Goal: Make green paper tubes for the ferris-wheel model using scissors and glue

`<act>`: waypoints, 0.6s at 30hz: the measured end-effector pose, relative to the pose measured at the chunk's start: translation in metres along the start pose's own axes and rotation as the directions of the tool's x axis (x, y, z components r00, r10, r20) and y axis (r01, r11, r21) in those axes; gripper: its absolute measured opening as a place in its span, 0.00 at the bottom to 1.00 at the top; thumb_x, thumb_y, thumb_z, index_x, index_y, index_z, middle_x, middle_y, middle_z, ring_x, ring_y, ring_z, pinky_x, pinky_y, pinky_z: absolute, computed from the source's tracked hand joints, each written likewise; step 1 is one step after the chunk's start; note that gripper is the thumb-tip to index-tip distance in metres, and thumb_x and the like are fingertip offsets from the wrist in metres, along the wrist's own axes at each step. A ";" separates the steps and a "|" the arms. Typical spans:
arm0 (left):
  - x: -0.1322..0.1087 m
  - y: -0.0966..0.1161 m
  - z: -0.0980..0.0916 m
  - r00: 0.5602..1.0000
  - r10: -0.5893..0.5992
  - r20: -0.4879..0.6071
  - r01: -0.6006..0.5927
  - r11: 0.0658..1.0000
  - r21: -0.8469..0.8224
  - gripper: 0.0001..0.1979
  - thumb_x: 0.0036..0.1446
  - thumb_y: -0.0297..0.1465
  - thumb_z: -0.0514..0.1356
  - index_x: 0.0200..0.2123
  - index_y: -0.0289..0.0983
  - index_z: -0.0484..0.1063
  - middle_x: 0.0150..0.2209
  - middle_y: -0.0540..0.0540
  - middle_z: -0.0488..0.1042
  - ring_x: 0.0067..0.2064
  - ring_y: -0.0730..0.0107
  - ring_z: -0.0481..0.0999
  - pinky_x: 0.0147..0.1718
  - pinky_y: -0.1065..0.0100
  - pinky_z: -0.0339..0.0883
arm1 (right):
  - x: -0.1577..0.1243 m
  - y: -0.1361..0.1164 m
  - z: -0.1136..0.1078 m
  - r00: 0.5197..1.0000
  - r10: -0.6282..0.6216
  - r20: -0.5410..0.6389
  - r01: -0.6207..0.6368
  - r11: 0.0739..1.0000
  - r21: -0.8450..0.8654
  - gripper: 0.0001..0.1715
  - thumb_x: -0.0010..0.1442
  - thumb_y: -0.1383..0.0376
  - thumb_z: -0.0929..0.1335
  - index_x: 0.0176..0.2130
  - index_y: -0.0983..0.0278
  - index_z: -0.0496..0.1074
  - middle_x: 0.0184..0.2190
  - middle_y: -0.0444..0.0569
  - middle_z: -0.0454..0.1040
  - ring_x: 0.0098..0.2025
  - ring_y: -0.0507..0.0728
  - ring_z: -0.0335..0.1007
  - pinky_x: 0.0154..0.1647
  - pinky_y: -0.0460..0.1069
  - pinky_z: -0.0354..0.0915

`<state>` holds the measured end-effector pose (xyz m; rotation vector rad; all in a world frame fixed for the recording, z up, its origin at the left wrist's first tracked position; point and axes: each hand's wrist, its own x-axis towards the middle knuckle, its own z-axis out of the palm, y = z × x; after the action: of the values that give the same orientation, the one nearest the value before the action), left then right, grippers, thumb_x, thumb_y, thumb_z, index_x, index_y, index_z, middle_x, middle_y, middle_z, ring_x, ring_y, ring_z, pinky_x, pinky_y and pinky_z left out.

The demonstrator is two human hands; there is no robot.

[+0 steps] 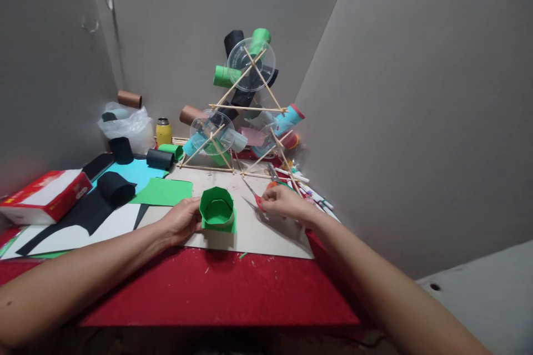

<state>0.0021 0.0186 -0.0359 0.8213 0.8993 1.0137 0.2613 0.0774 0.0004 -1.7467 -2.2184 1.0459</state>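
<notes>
Green paper tube (217,212): stood upright on the cardboard sheet (270,241), near the front of the red surface (216,288).
Left hand (181,221): fingers are closed against the tube's left wall, grasping it.
Right hand (287,203): fingers are pinched on the red-handled scissors (256,197), just beside the tube.
Work done: tube is judged rolled and closed; several tubes are already mounted on the stick frame (245,108).
Work left: uncut paper sheets (162,191) are laid at left.

Open board (270,236) ahead; stick frame (245,107) blocks behind, scissors (255,196) right.
</notes>
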 end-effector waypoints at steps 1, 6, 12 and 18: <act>-0.001 0.001 0.001 1.000 -0.005 0.006 0.005 1.000 -0.001 0.17 0.42 0.36 0.72 0.34 0.31 0.79 0.33 0.40 0.81 0.35 0.61 0.78 0.36 0.63 0.70 | -0.006 0.002 0.003 1.000 -0.026 0.008 0.025 0.994 0.102 0.16 0.67 0.59 0.67 0.51 0.66 0.71 0.47 0.51 0.74 0.42 0.57 0.74 0.40 0.54 0.73; -0.007 0.005 0.009 0.999 -0.004 0.044 0.003 1.000 0.006 0.16 0.39 0.33 0.73 0.32 0.30 0.79 0.33 0.40 0.80 0.34 0.61 0.77 0.37 0.63 0.69 | -0.029 -0.006 0.025 0.982 -0.188 -0.015 0.164 0.811 0.561 0.25 0.61 0.45 0.67 0.29 0.64 0.65 0.16 0.33 0.55 0.14 0.44 0.48 0.16 0.43 0.54; -0.014 0.008 0.012 1.000 0.011 0.027 -0.011 1.000 0.021 0.14 0.39 0.34 0.73 0.27 0.33 0.76 0.24 0.48 0.76 0.25 0.70 0.71 0.29 0.67 0.63 | -0.031 -0.027 0.047 0.960 -0.252 -0.122 0.251 0.583 0.773 0.29 0.44 0.43 0.75 0.23 0.63 0.65 0.12 0.32 0.55 0.13 0.44 0.47 0.14 0.43 0.47; -0.011 0.005 0.008 0.999 0.021 0.025 -0.022 0.999 0.048 0.13 0.45 0.35 0.72 0.26 0.36 0.72 0.23 0.52 0.73 0.24 0.73 0.69 0.28 0.70 0.60 | -0.026 -0.030 0.052 0.961 -0.259 -0.098 0.230 0.550 0.803 0.24 0.43 0.51 0.78 0.21 0.65 0.70 0.10 0.35 0.60 0.12 0.44 0.50 0.13 0.42 0.46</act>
<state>0.0046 0.0087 -0.0263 0.8843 0.8984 1.0014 0.2198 0.0291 -0.0132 -0.9620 -1.4756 1.6495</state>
